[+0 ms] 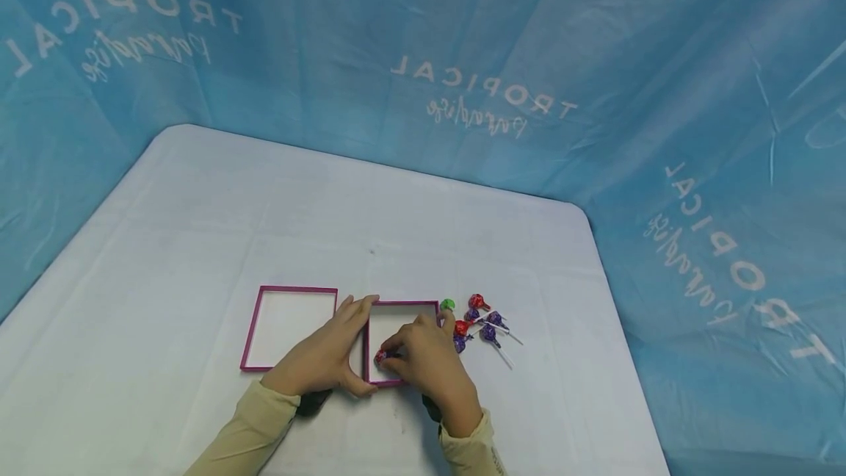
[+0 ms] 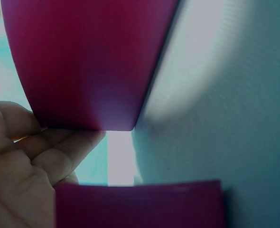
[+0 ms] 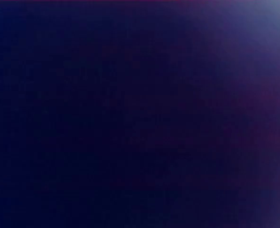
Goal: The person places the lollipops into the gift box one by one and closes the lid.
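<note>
The left hand (image 1: 325,351) spans the left wall of the right-hand box (image 1: 410,303), gripping it with fingers at the far corner and thumb at the near corner. The right hand (image 1: 426,355) pinches a wrapped lollipop (image 1: 380,358) inside this box, near its left wall. The left-hand box (image 1: 297,289) lies beside it on the tabletop (image 1: 317,219). Loose lollipops (image 1: 488,333) lie just to the right. The right wrist view is too dark to read.

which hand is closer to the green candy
Right. The right hand is just on the near side of the green candy, fingers reaching into the box; the left hand is farther away, at the box's opposite, left side.
</note>
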`<state>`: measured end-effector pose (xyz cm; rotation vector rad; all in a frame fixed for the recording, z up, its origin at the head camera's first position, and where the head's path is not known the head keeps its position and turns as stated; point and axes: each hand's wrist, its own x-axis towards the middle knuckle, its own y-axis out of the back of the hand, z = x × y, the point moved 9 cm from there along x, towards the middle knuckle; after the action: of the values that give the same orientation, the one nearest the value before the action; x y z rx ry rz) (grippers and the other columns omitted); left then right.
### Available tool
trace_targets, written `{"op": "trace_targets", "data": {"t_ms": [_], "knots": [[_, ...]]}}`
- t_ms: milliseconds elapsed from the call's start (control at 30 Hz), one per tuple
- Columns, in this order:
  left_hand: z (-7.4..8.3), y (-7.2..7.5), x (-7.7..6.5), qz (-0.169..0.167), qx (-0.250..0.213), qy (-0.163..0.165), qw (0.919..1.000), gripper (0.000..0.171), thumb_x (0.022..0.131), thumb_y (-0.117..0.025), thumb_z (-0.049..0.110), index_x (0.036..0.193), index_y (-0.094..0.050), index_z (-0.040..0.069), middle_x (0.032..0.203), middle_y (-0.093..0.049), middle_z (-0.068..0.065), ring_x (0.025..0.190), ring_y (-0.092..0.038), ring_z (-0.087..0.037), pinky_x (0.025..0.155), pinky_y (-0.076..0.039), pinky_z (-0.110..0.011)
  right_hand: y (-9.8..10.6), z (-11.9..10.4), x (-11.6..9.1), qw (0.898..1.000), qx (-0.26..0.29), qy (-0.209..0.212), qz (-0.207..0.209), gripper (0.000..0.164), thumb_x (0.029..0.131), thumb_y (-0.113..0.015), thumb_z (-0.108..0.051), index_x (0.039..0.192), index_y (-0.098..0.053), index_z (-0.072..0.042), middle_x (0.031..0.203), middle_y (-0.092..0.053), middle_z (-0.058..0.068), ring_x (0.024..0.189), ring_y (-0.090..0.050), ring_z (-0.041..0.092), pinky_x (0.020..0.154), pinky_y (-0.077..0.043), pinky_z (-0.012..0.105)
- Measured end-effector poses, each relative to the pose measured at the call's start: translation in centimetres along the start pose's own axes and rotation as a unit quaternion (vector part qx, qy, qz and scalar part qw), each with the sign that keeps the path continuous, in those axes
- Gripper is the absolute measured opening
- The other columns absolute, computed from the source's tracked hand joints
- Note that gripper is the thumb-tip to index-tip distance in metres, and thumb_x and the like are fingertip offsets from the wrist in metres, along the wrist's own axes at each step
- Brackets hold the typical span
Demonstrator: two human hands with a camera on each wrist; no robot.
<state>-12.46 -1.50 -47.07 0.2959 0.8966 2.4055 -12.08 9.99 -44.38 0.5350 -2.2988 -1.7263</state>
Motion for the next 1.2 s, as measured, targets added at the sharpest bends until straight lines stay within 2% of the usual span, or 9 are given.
{"op": "trace_targets", "data": {"t_ms": [267, 400, 800, 1033, 1200], "knots": [[-0.1, -0.1, 0.0, 0.002, 0.008, 0.002, 1.0000, 0.133, 0.059, -0.094, 0.046, 0.160, -0.019, 0.004, 0.161, -0.028, -0.019, 0.149, -0.018, -0.048, 0.114, -0.035, -0.056, -0.3, 0.4, 0.0, 1.000, 0.009, -0.025, -0.009, 0.015, 0.074, -0.089, -0.035, 0.088, -0.083, -0.031, 0.080, -0.073, -0.020, 0.086, -0.055, 0.012, 0.108, -0.020, 0.072], [0.0, -0.1, 0.0, 0.003, 0.010, -0.001, 0.9999, 0.133, 0.058, -0.094, 0.047, 0.160, -0.019, 0.005, 0.160, -0.029, -0.019, 0.149, -0.019, -0.049, 0.114, -0.035, -0.057, -0.2, 0.5, -0.1, 1.000, 0.004, -0.023, -0.007, 0.016, 0.074, -0.089, -0.035, 0.088, -0.083, -0.030, 0.082, -0.073, -0.019, 0.086, -0.055, 0.013, 0.108, -0.021, 0.070], [-0.1, -0.1, 0.0, -0.003, 0.017, -0.001, 0.9998, 0.132, 0.060, -0.093, 0.046, 0.161, -0.016, 0.006, 0.161, -0.028, -0.018, 0.150, -0.018, -0.047, 0.114, -0.036, -0.055, 0.5, 0.4, -0.4, 1.000, 0.017, -0.004, 0.017, 0.019, 0.075, -0.088, -0.035, 0.091, -0.083, -0.026, 0.086, -0.074, -0.017, 0.083, -0.054, 0.011, 0.104, -0.025, 0.062], [0.0, 0.0, 0.1, -0.005, 0.014, -0.009, 0.9998, 0.131, 0.062, -0.092, 0.042, 0.161, -0.015, 0.005, 0.162, -0.026, -0.020, 0.149, -0.019, -0.050, 0.113, -0.037, -0.058, 0.8, 0.4, -0.5, 0.999, 0.027, -0.004, 0.030, 0.020, 0.075, -0.089, -0.034, 0.091, -0.083, -0.024, 0.089, -0.075, -0.014, 0.087, -0.056, 0.012, 0.104, -0.025, 0.063], [0.1, -0.2, 0.0, -0.011, 0.012, -0.004, 0.9999, 0.131, 0.063, -0.091, 0.043, 0.161, -0.014, 0.005, 0.163, -0.025, -0.020, 0.150, -0.017, -0.048, 0.113, -0.037, -0.056, 1.7, 0.6, -0.8, 0.998, 0.037, -0.007, 0.059, 0.021, 0.076, -0.088, -0.033, 0.093, -0.083, -0.023, 0.090, -0.075, -0.013, 0.093, -0.058, 0.015, 0.101, -0.025, 0.064]]}}
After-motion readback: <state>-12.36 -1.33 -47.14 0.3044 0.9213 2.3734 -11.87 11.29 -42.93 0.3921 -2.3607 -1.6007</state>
